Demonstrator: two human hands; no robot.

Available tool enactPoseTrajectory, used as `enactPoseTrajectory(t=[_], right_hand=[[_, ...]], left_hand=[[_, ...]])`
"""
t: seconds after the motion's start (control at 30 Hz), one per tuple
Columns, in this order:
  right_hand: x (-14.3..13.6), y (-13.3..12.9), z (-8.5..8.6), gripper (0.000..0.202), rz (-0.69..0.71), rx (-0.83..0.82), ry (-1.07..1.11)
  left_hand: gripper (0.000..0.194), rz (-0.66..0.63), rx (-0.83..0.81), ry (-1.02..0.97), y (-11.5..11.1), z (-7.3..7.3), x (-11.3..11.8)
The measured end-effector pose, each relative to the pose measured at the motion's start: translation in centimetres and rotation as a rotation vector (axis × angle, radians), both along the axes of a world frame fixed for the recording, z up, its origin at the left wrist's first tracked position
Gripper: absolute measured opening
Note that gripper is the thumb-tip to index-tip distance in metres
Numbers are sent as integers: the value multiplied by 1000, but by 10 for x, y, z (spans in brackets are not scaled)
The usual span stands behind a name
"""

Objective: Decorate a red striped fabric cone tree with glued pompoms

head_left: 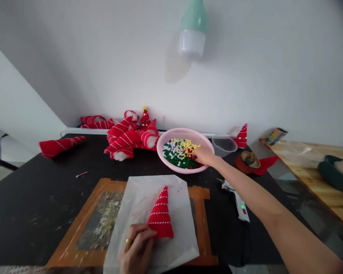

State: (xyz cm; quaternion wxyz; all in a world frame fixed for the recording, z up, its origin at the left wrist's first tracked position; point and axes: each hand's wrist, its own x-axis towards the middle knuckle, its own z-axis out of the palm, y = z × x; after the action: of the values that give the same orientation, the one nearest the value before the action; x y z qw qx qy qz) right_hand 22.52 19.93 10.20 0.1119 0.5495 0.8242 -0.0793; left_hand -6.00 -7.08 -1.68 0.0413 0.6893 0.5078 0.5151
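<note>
Left hand (137, 247) grips base of red white-striped fabric cone (160, 217). Right hand (203, 155) reaches into pink plastic basket (167, 139) of pompoms; fingertips buried, grip unclear.

One pink basket (162, 144) of pompoms; one clear bowl (224, 145); one glue gun (238, 201); one paper sheet (179, 213); red cones: pile uncountable, three lone.

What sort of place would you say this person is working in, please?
Probably a small home craft workspace: a black table bears a heap of red striped cones, a pink basket of pompoms, and a glue gun.
</note>
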Motion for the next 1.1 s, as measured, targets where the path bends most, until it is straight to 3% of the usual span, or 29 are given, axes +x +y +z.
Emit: enactPoseTrajectory(t=[0.27, 0.53, 0.67, 0.77, 0.83, 0.97, 1.1], right_hand=[[3, 4, -4, 6, -39, 22, -15], [15, -3, 13, 15, -55, -1, 346], [1, -34, 17, 28, -31, -62, 631], [-25, -73, 8, 24, 10, -232, 971], [-45, -102, -1, 17, 86, -326, 1081], [-76, -140, -16, 5, 264, -355, 1069], [-90, -150, -22, 8, 344, -324, 959]], left_hand=[[17, 48, -25, -30, -3, 8, 9], [17, 83, -33, -6, -1, 12, 12], [21, 79, -25, -33, 0, 13, 17], [23, 68, -42, -73, -2, 11, 20], [22, 73, -50, -94, -3, 9, 21], [22, 68, -40, -116, -4, 3, 21], [23, 61, -46, -127, -3, 1, 21]])
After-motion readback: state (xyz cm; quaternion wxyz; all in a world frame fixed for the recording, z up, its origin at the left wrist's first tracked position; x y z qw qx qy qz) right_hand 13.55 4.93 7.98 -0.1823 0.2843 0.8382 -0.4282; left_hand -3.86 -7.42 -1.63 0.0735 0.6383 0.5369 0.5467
